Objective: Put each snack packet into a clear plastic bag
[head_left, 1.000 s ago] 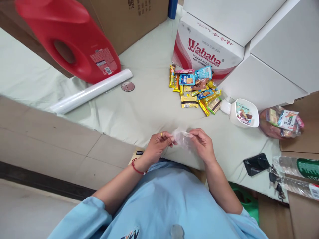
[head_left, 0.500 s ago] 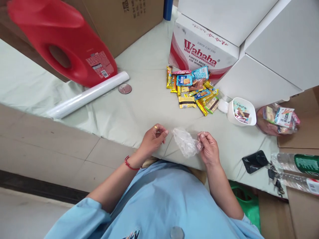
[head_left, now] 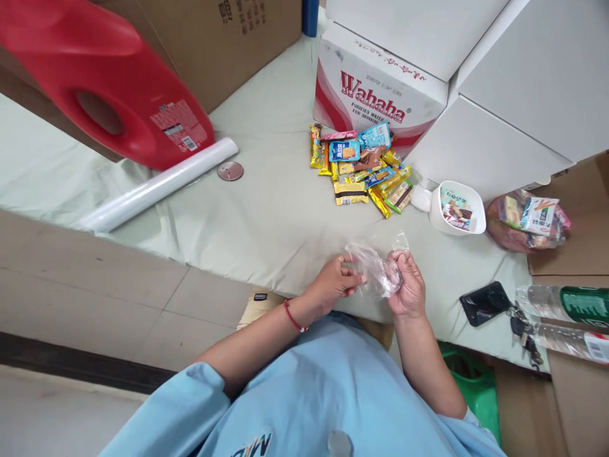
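A crumpled clear plastic bag (head_left: 373,270) is stretched between my two hands, just above the table's near edge. My right hand (head_left: 409,285) is closed on the bag's right end, with a loose corner sticking up past the fingers. At the bag's left side, my left hand (head_left: 337,279) has its fingers curled against the film, thumb and fingertips close together. Farther back on the table lies a pile of small wrapped snacks (head_left: 352,184) in yellow, blue, pink and brown wrappers.
Behind the snacks stands a Wahaha carton (head_left: 375,95). A white tub (head_left: 434,212) holds wrapped snacks, beside a filled snack bag (head_left: 528,219). A phone (head_left: 484,303), keys (head_left: 523,333) and bottles (head_left: 561,304) lie right. Left are a red jug (head_left: 128,95), white roll (head_left: 162,184) and round disc (head_left: 230,170).
My left hand has moved right, from beside the plastic bag onto its left side. The bag is now drawn between both hands. The view has shifted slightly.
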